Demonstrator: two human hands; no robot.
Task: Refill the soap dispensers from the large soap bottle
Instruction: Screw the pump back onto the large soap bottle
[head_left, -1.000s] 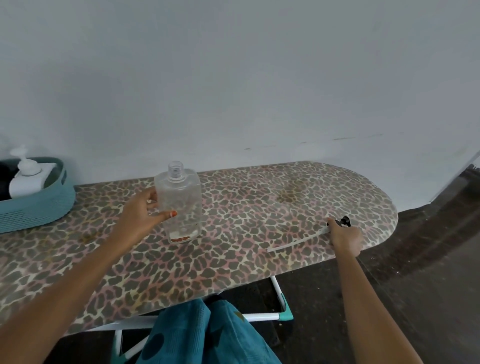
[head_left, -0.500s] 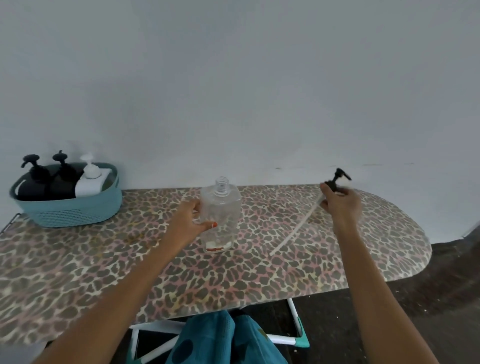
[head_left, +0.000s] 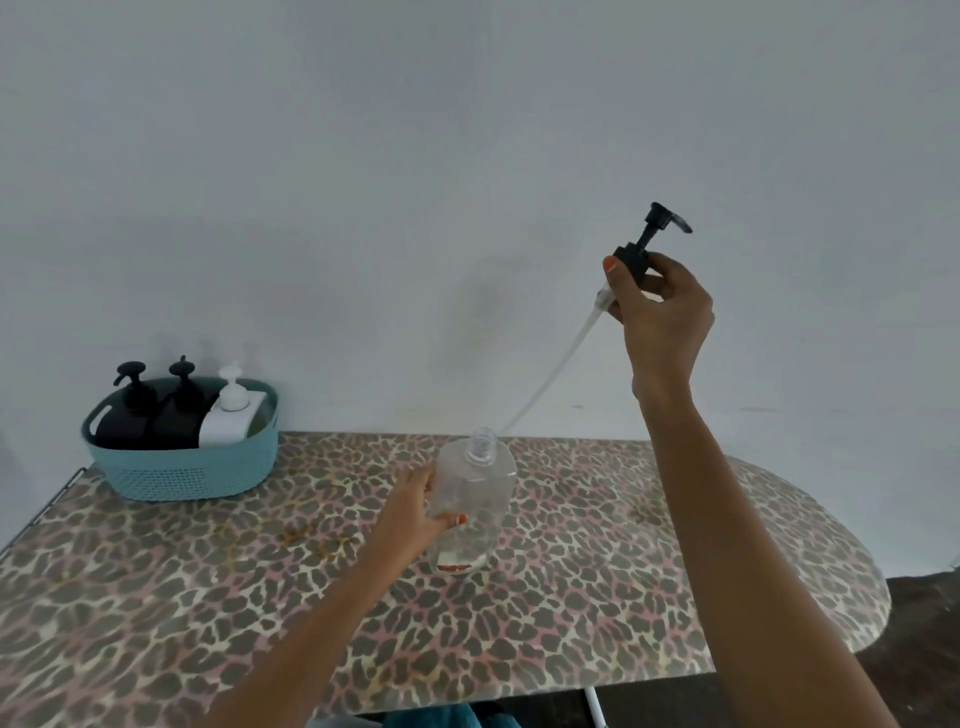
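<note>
Standing upright on the leopard-print ironing board (head_left: 623, 597), the clear plastic dispenser bottle (head_left: 475, 501) is gripped by the curled fingers of the left hand (head_left: 415, 512). The right hand (head_left: 662, 312) pinches the black pump head (head_left: 641, 249), held high. Its translucent dip tube (head_left: 550, 374) slants toward the open neck (head_left: 480, 442). Advice: centre it there, then lower straight.

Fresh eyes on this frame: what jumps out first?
The right hand holds a black pump head with long clear dip tube up high; the left hand grips the open clear plastic bottle standing on the leopard-print ironing board. A teal plastic basket with three pump dispensers stands far left.
</note>
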